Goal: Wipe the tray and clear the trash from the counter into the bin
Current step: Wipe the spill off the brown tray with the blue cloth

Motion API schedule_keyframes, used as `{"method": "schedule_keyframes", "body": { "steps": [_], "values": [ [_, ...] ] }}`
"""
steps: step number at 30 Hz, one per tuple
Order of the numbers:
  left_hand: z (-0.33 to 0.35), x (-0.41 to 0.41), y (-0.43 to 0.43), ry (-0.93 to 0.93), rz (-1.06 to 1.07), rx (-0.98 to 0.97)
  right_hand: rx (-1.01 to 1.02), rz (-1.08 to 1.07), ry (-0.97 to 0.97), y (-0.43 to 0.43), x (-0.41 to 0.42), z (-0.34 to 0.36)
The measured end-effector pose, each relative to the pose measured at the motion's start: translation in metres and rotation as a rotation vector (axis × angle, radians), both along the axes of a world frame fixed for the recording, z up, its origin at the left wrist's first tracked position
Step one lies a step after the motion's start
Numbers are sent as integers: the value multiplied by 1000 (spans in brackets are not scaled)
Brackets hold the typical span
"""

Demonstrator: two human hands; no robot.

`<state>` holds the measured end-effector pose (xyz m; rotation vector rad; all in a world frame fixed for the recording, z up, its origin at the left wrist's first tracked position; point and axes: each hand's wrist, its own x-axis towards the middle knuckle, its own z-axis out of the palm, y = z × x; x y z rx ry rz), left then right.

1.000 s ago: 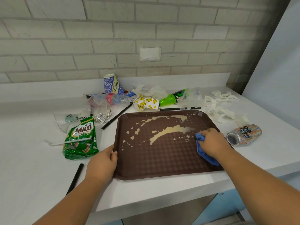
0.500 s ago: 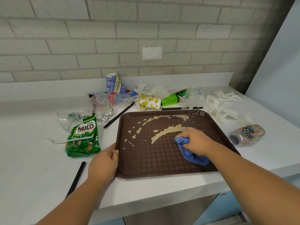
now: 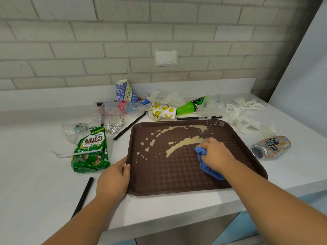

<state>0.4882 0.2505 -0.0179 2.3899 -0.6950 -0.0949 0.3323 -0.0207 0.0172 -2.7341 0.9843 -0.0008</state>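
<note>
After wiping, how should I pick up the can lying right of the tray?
Grip the can around its middle, coming down from above with the right hand. It lies on its side, open end toward the tray, so its rounded wall faces up, uncovered.

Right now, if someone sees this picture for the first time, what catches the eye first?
The brown tray at the front of the counter, streaked with a pale spill, stands out first. The right hand holds a blue cloth on it while the left hand grips its left rim. A green Milo bag lies left of it.
</note>
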Motion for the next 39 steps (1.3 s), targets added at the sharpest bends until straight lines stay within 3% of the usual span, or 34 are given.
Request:
{"method": "schedule_keyframes", "body": {
  "steps": [5, 9, 11, 15, 17, 20, 25, 27, 31, 39],
  "values": [
    [1, -2, 0, -1, 8, -8, 193, 312, -28, 21, 3, 2],
    [2, -1, 0, 3, 4, 0, 91, -14, -30, 7, 5, -1],
    [2, -2, 0, 2, 3, 2, 13, 64, -13, 19, 11, -5],
    [2, -2, 0, 12, 5, 2, 184, 360, -51, 43, 16, -8],
    [3, -2, 0, 12, 2, 2, 195, 269, -66, 33, 15, -7],
    [3, -3, 0, 9, 3, -3, -7, 116, -33, 28, 7, -7],
    [3, -2, 0, 2, 8, 5, 45, 444, -53, 55, -4, -5],
    [3, -2, 0, 2, 7, 10, 30, 469, -14, 45, -8, -3],
    [2, -2, 1, 11, 0, 9, -43, 216, -30, 6, -25, -5],
    [1, 0, 1, 18, -17, 10, -158, -344, 138, -55, -28, 2]
  ]
}}
